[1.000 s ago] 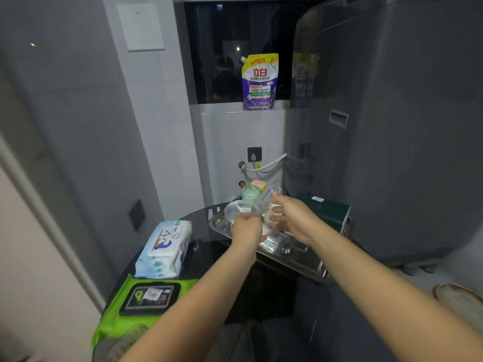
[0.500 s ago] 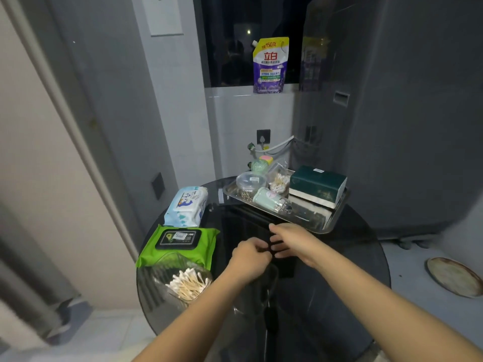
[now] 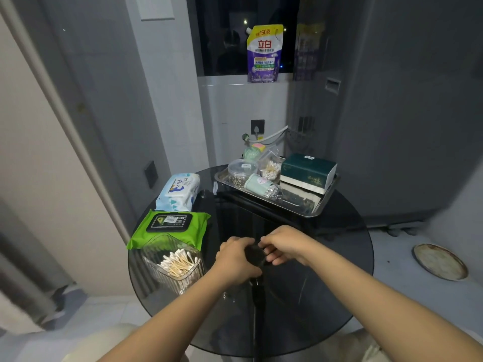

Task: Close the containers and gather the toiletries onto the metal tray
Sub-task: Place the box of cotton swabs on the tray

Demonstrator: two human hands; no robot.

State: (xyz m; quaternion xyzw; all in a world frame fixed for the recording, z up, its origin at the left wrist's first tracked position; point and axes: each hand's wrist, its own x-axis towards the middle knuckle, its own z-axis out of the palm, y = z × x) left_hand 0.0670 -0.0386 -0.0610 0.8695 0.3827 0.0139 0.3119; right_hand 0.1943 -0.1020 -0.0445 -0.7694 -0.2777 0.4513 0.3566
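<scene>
Round glass table [image 3: 326, 270]: small dark object [image 3: 254, 254] between both hands, left hand [image 3: 236, 259] wrapped, right hand [image 3: 285, 244] pinching.

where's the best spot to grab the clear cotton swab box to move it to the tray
Grip the clear cotton swab box low across its ribbed side walls, coming from above and the near side. It stands upright with no lid and swabs poking above the rim, so keep it level. It sits at the glass table edge, left of the hands.
</scene>
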